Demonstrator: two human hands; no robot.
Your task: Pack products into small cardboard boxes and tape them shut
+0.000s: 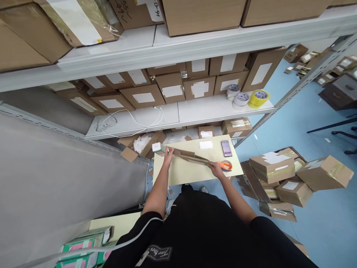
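A flattened brown cardboard box (191,158) is held between my two hands, tilted just above the pale yellow table (182,176). My left hand (168,155) grips its left end, fingers closed round the edge. My right hand (216,169) pinches its right end. A small white and green box (158,148) stands beside my left hand. Just right of my right hand lies an orange tape dispenser (225,165). Toward the back of the table are a white label (205,144) and a phone (226,148).
Ahead, a grey metal shelf (200,113) bears several cartons, a white cable (134,119) and tape rolls (259,97). An open carton (147,147) with white packing sits behind the table's left side. Packed cartons (273,167) are piled on the right floor. A grey wall (69,167) rises at left.
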